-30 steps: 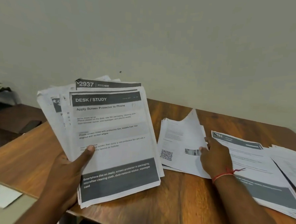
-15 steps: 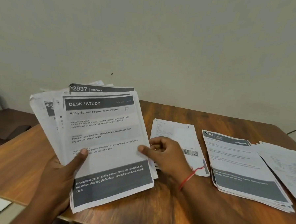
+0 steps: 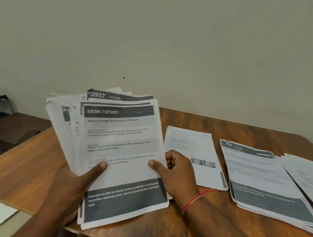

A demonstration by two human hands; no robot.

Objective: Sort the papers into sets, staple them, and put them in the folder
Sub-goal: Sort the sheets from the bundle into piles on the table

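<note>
A fanned stack of printed papers (image 3: 117,152), top sheet headed "DESK / STUDY" above a dark band of text, is held tilted over the near-left of the wooden surface (image 3: 31,166). The left hand (image 3: 70,191) grips it, thumb across the front; the right hand (image 3: 178,174) pinches its right edge, fingers (image 3: 171,156) curled. A smaller pile (image 3: 196,147) and a thicker pile (image 3: 257,178) lie flat to the right.

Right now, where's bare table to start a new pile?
Widest bare wood: the table left of the held stack. A strip runs along the wall behind the middle pile and the 762 pile. Crowded: the right side, where the 762 pile meets loose sheets; the gap between the two piles is narrow.
</note>
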